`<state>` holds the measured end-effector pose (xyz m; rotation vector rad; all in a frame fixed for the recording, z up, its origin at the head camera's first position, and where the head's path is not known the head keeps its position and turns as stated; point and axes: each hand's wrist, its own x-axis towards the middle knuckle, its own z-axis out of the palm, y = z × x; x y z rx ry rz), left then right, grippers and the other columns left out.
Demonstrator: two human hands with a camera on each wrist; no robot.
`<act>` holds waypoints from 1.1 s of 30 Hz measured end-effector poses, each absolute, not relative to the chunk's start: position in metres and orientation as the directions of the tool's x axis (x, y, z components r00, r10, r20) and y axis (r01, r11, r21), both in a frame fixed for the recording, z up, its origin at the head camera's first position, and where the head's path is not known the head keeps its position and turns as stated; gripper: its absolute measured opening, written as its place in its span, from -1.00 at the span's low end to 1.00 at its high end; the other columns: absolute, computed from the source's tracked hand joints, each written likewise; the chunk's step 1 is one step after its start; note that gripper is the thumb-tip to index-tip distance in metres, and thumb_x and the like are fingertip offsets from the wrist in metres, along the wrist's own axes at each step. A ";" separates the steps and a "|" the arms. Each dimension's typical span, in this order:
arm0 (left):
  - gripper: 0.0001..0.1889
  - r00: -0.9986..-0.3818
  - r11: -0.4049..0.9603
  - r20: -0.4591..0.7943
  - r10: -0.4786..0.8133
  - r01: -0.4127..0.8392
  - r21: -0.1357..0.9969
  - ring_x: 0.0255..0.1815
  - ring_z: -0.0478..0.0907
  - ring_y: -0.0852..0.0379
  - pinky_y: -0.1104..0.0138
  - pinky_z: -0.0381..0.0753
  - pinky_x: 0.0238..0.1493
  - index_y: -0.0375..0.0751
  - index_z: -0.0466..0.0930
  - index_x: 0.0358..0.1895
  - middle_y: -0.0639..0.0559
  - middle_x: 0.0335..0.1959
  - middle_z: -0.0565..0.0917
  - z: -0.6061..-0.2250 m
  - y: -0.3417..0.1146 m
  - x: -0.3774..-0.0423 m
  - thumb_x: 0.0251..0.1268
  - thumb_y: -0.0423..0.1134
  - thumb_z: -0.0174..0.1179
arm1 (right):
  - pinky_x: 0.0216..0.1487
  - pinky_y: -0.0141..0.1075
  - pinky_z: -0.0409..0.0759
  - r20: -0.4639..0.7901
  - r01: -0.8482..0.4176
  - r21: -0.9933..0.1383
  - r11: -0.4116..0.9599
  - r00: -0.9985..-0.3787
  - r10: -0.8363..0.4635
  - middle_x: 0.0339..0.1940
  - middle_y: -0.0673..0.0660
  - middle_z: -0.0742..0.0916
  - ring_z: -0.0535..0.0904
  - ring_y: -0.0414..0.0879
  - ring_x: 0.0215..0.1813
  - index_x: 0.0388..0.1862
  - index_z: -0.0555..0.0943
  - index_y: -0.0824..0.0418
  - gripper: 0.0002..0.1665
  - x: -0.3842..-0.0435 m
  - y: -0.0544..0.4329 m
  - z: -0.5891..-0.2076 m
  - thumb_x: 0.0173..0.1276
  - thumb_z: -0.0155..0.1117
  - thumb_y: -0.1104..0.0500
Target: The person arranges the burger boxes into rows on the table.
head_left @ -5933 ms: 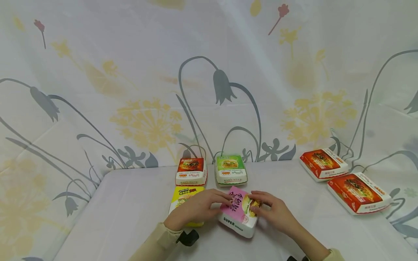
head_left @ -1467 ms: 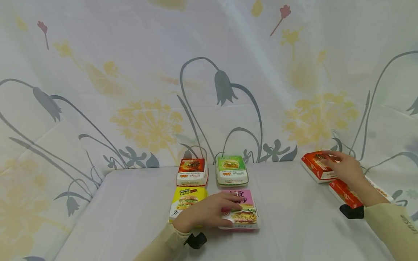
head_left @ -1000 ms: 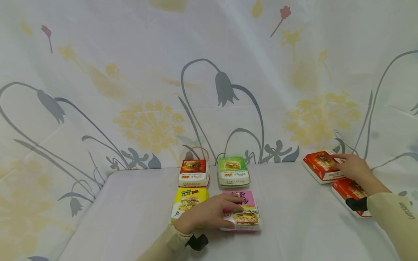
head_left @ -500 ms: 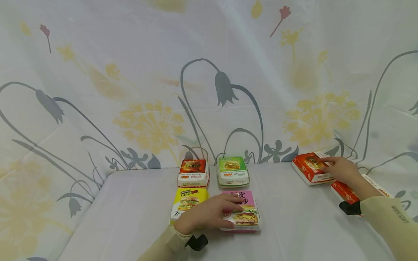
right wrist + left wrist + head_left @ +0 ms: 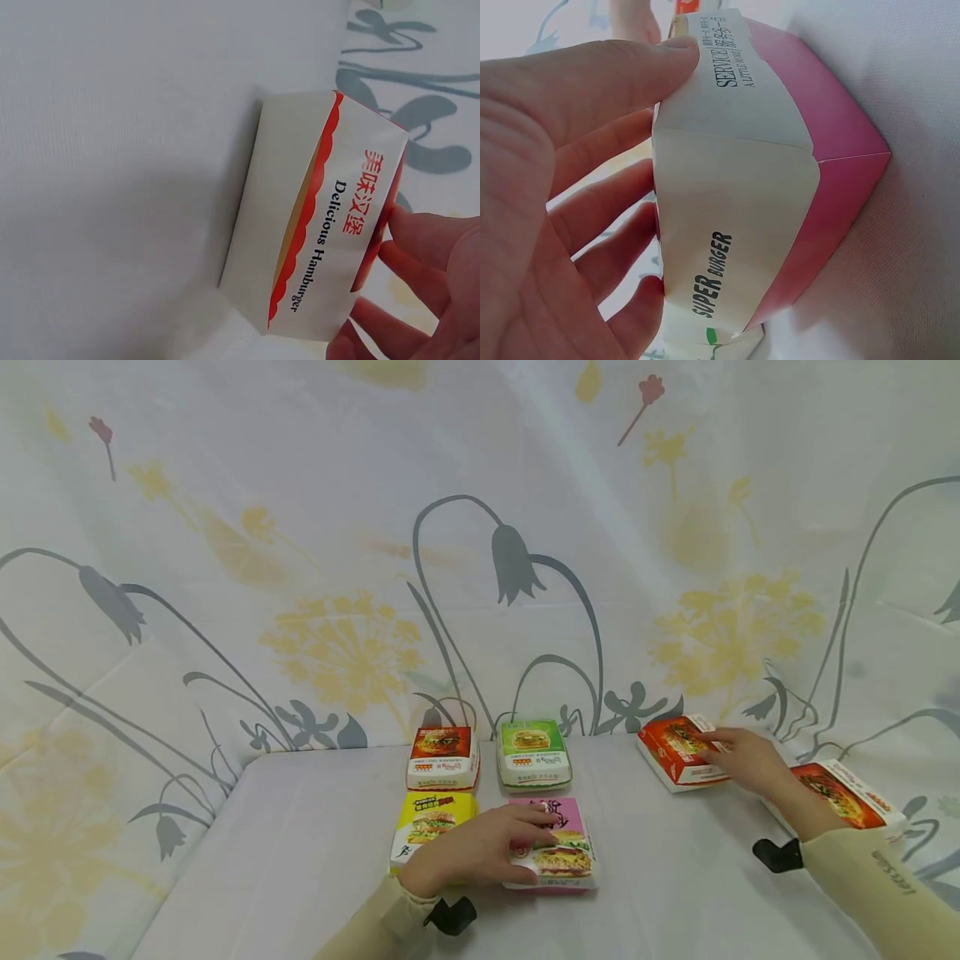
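My left hand (image 5: pixel 480 850) rests on a pink and white burger box (image 5: pixel 566 862), its fingers spread over the top. In the left wrist view the thumb lies at the upper edge of the box's white side (image 5: pixel 727 195), which reads "SUPER BURGER". On the right, my right hand (image 5: pixel 753 768) touches the top of a red and white burger box (image 5: pixel 666 750) with its fingertips. That box sits angled on the table. Its side lettered "Delicious Hamburger" (image 5: pixel 322 247) faces the right wrist camera. A second red box (image 5: pixel 858 793) lies partly hidden under the right forearm.
Left of the pink box is a yellow burger box (image 5: pixel 423 827), partly covered by the left hand. Behind them stand a red burger box (image 5: pixel 442 756) and a green one (image 5: pixel 534 752), side by side. A white cloth covers the table (image 5: pixel 262 860); a flowered curtain (image 5: pixel 337 527) hangs behind.
The pink box, held by both hands at first, now lies straight beside the yellow one. My right hand has gone to a red box at the right and slid it leftward. My left hand stays put lately.
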<state>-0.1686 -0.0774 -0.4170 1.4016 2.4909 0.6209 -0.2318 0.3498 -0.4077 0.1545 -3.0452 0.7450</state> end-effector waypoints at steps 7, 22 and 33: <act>-0.48 -0.532 0.473 0.004 0.847 0.755 0.454 0.46 0.22 0.25 0.29 0.26 0.41 0.06 0.56 0.32 0.26 0.46 0.34 -0.415 -0.078 -0.169 0.28 -0.06 0.36 | 0.16 0.39 0.32 0.080 -0.157 -0.449 0.880 -0.988 -0.135 0.23 0.62 0.47 0.32 0.58 0.24 0.21 0.55 0.45 -0.47 -0.228 0.330 -0.413 0.41 0.26 0.10; -0.48 -0.541 0.483 0.006 0.841 0.755 0.444 0.45 0.23 0.25 0.29 0.27 0.40 0.05 0.57 0.31 0.26 0.45 0.36 -0.412 -0.080 -0.170 0.26 -0.08 0.38 | 0.13 0.40 0.35 0.075 -0.189 -0.486 0.853 -0.982 -0.175 0.22 0.57 0.50 0.35 0.53 0.22 0.22 0.56 0.43 -0.49 -0.216 0.302 -0.417 0.38 0.29 0.16; -0.46 -0.553 0.495 -0.024 0.833 0.725 0.478 0.45 0.24 0.24 0.25 0.31 0.38 0.11 0.56 0.32 0.26 0.43 0.38 -0.404 -0.077 -0.176 0.27 0.01 0.36 | 0.03 0.23 0.55 0.164 -0.195 -0.564 0.802 -0.979 -0.122 0.27 0.51 0.49 0.41 0.46 0.22 0.21 0.57 0.42 -0.46 -0.209 0.291 -0.433 0.41 0.32 0.08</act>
